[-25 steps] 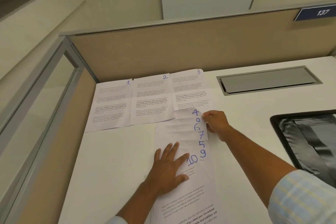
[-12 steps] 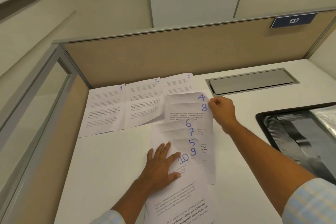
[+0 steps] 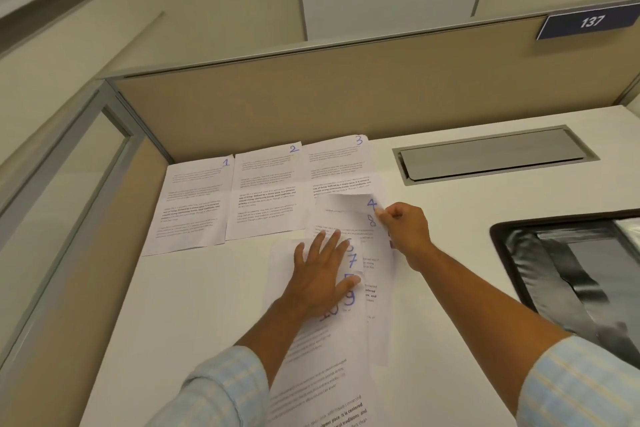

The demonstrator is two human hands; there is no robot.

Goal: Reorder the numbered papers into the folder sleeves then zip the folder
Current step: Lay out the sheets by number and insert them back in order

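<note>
- Three sheets are already lined up along the partition (image 3: 346, 97): sheet 1 (image 3: 197, 204), sheet 2 (image 3: 266, 194) and sheet 3 (image 3: 339, 163), side by side with edges touching.
- Head view, centre: the right hand (image 3: 403, 229) pinches the right edge of sheet 4 (image 3: 346, 203), fingertips curled tight just below the digit. Sheet 8 lies right under it, and I cannot tell whether it is caught in the pinch too.
- The left hand (image 3: 320, 274) lies flat, fingers spread wide, pressing down the fanned stack (image 3: 322, 357), which shows 8, 6, 7, 5, 9 and 10.
- To do this well, I'd say: hold that left palm firm so the fan stays put, and draw sheet 4 out low and sideways so it doesn't crease. Check that only one sheet comes away.
- Sheet 4 overlaps the lower part of sheet 3, so dragging it could skew that tidy row.
- Far right, the black folder (image 3: 498, 236) lies open on the desk (image 3: 194, 305), well apart from the papers, sleeves glinting, nothing filed in what shows.
- Between the two sits a grey cable hatch (image 3: 491, 156) set in the desk by the partition, and a plate reading 137 (image 3: 588, 22) up top.
</note>
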